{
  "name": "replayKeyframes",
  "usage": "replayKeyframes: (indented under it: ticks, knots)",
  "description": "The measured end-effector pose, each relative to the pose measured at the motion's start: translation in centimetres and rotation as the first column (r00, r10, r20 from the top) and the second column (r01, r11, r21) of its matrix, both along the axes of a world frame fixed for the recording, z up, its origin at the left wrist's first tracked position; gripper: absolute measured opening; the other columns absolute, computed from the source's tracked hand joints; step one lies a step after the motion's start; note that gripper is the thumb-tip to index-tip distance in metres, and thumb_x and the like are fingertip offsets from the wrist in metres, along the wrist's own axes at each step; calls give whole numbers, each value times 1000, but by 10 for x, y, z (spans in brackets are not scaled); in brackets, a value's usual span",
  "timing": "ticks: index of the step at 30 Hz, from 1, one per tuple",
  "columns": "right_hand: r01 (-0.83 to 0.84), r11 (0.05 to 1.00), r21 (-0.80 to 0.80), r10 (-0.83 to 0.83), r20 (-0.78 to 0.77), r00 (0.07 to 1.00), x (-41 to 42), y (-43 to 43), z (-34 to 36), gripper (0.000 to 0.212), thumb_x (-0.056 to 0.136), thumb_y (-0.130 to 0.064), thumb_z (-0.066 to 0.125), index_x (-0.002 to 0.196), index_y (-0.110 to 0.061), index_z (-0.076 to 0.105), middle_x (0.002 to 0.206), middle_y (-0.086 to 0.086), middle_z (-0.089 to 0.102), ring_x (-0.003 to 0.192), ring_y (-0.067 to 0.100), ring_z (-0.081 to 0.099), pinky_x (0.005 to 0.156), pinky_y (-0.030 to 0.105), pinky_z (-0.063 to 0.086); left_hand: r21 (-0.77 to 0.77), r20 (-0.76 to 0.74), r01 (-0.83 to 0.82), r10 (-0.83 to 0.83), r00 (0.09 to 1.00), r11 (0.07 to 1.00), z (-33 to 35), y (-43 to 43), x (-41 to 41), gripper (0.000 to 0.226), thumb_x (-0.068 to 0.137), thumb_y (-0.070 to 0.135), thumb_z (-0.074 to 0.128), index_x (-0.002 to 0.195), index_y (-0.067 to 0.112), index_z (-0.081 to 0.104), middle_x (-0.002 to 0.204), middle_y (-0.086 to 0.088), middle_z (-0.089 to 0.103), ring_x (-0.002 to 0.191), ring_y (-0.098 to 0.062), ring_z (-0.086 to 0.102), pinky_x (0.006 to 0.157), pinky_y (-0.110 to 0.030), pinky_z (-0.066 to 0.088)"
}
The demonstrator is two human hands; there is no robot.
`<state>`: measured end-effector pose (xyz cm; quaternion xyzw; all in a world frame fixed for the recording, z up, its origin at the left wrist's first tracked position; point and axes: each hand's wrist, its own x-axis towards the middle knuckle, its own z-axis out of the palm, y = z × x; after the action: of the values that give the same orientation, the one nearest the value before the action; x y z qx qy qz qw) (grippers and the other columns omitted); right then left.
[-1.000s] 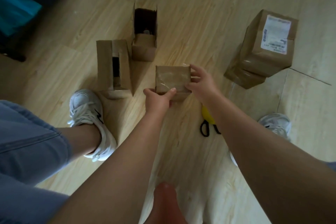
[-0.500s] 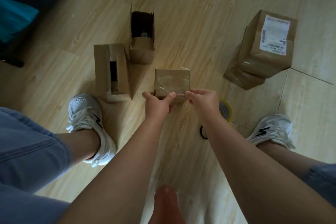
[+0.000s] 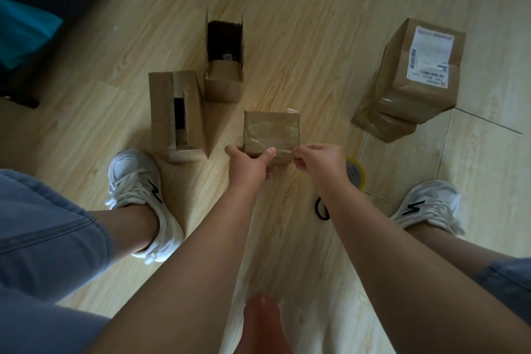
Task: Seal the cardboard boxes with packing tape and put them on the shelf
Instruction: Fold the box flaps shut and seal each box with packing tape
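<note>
Left to right on the floor (image 3: 316,8): slit-top box (image 3: 175,115) and open tall box (image 3: 224,66), both unsealed. Centre: small box (image 3: 271,132), clear tape across its top; resting or lifted, can't tell. Left hand (image 3: 250,162) grips its near left edge, thumb on top. Right hand (image 3: 319,161) pinches what looks like the tape strip (image 3: 283,150) at the near right edge. Tape roll (image 3: 355,174) just beside that hand. Sealed stack (image 3: 416,72) far right. Step looks like finishing this seal. Next: press the strip flat, then shelve; shelf not in view.
</note>
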<state>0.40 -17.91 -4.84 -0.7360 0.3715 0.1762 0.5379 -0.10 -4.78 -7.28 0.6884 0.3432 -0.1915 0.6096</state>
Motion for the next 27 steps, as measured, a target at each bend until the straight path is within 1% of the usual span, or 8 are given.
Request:
replayKeyframes:
  ticks: [3,11,15,18,20,23,25,27]
  knots:
    - [1,1000,-28,-2,-29,1000,8,0,2,12,71,-12,71,72,0,73,84,23,73,91,41,71,84,59,56,17,-2,10,-10,1000,1000,1,1,2,57,87,27,76,123,13,34,113,-9,62,87,-25,71,82,-43,61]
    - [8,1000,-11,-9,-77,997,19,-4,2,10,72,-7,75,63,-2,71,75,15,75,87,33,74,86,51,59,11,7,12,-13,1000,1000,0,1,3,56,88,27,76,122,14,34,115,-8,60,90,-25,70,83,-43,61]
    - [-2,998,65,6,-51,999,14,-10,1,13,81,-9,77,70,-8,72,87,17,76,88,29,75,88,43,60,16,4,15,-15,1000,1000,0,1,3,57,87,29,76,123,14,33,116,-8,60,92,-25,70,83,-43,60]
    - [-55,991,123,53,14,998,5,-22,3,11,91,-16,72,80,-14,72,99,15,75,95,25,72,91,35,58,15,13,19,-19,1000,1000,1,2,3,60,87,30,76,127,15,34,118,-6,60,95,-24,69,86,-44,59]
    - [-48,999,27,46,68,997,-3,-35,3,12,94,-18,67,85,-18,75,96,9,75,94,22,71,91,38,58,31,21,35,-36,999,999,1,4,2,64,86,33,76,132,16,34,119,-5,60,98,-24,68,89,-45,58]
    - [-115,967,-229,134,69,989,-18,-58,3,23,99,-17,55,113,-17,73,100,-8,66,86,6,59,82,29,48,68,45,35,-38,998,997,1,4,-2,73,84,42,75,139,16,35,126,-4,60,107,-26,65,94,-47,55]
    - [-193,917,-350,212,17,977,-31,-73,0,28,100,-15,50,119,-14,71,106,-1,64,94,15,59,80,34,49,84,39,40,-43,998,996,0,1,-7,87,83,52,72,151,21,27,137,-5,55,116,-28,62,100,-48,51]
    - [-284,858,-427,292,-49,955,-42,-83,-9,26,99,-15,50,111,-7,72,104,10,67,97,29,63,83,44,53,124,1,59,-60,998,990,2,-2,-11,94,86,59,63,157,27,12,148,-6,47,122,-30,60,104,-48,48]
